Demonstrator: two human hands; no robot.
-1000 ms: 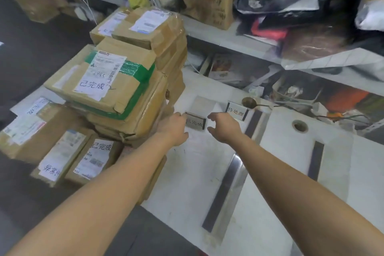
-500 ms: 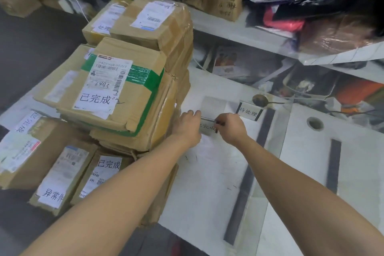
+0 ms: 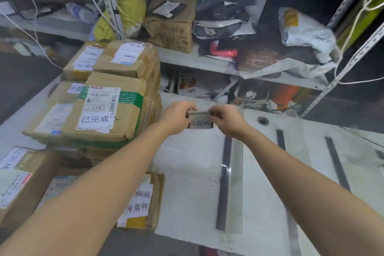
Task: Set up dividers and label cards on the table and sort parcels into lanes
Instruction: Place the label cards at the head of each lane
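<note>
A small label card in a clear stand, printed with dark characters, is held between both hands above the far part of the white table. My left hand pinches its left end and my right hand pinches its right end. A clear divider strip with a dark base lies along the table below my right hand. Two more dark divider strips lie further right. Stacked cardboard parcels with white labels stand at the left of the table.
More labelled parcels lie at the near left. Behind the table stands a metal shelf rack stuffed with bags and boxes. A round cable hole sits in the table's far right.
Both hands have taken the label card by its ends and lifted it off the table. The view has tilted up toward the shelves, and the second card is no longer visible.
</note>
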